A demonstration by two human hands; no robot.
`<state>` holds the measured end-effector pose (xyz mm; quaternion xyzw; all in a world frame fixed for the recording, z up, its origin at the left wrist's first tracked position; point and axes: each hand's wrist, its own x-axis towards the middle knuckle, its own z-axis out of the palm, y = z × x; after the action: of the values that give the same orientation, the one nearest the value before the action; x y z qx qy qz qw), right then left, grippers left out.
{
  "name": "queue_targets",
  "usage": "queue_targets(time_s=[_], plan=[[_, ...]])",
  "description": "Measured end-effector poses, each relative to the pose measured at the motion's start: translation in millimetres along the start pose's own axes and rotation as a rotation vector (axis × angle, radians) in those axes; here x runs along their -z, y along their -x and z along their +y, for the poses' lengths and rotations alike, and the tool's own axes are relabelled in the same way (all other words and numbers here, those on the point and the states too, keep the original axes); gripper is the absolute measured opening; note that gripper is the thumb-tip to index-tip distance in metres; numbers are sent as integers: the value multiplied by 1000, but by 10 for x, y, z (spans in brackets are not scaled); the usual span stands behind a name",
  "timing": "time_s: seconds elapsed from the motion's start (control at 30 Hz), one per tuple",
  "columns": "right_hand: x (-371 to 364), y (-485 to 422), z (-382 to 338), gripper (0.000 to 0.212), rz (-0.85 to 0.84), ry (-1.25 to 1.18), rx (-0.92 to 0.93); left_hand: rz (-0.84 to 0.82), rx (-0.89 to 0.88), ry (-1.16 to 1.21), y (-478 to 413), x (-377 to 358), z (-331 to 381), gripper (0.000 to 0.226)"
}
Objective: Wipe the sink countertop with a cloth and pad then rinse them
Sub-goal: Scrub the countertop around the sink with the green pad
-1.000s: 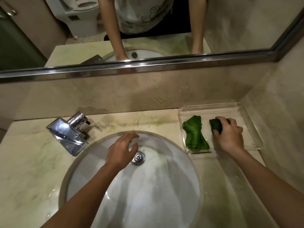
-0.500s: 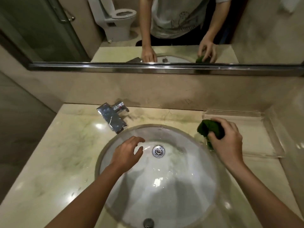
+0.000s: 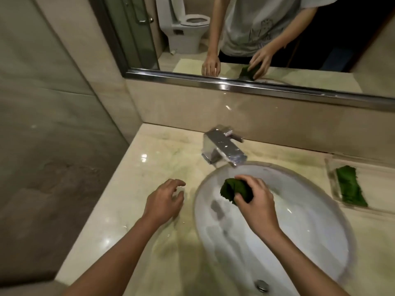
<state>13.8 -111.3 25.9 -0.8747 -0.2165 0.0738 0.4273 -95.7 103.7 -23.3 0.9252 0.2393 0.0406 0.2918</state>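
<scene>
A pale, green-veined stone worktop (image 3: 149, 167) fills most of the view, butting against a beige wall at the back and the left. Above the back wall hangs a wide mirror (image 3: 342, 39) with a chrome lower edge, and it reflects the person's torso and both hands. A white oval sink (image 3: 310, 231) is set into the worktop towards the right. Both bare forearms come in from the lower edge and angle up and away from the camera. A boxy chrome tap (image 3: 222, 149) stands on the worktop behind the sink, with its spout reaching over the far rim. At the far right, just beside the sink, a clear shallow tray (image 3: 330, 180) sits on the worktop. The left hand (image 3: 163, 199) is palm down over the bare worktop just left of the sink rim. Its grip is released, with the fingers spread and lightly curved, holding nothing. Whether it touches the stone cannot be told. The right hand (image 3: 258, 204) is over the far part of the basin, near the spout, knuckles up, with the wrist bent slightly inward. A long green cloth (image 3: 350, 186) lies flat in the tray. The right grip is clenched round a dark green pad (image 3: 232, 189), which bulges out on the thumb side, held above the basin. A small round metal fitting (image 3: 261, 286) shows on the near wall of the sink.
</scene>
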Motion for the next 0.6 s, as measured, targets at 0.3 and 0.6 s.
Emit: queue_targets(time_s=[0.3,0.6], plan=[[-1378,-354,-704,44,33,16,-161,-2,-117,-96,-455,640,-1384,38],[-1766,-1344,-884,47,82,195,-85,77,-195,-142,-1121,413,-1499,44]])
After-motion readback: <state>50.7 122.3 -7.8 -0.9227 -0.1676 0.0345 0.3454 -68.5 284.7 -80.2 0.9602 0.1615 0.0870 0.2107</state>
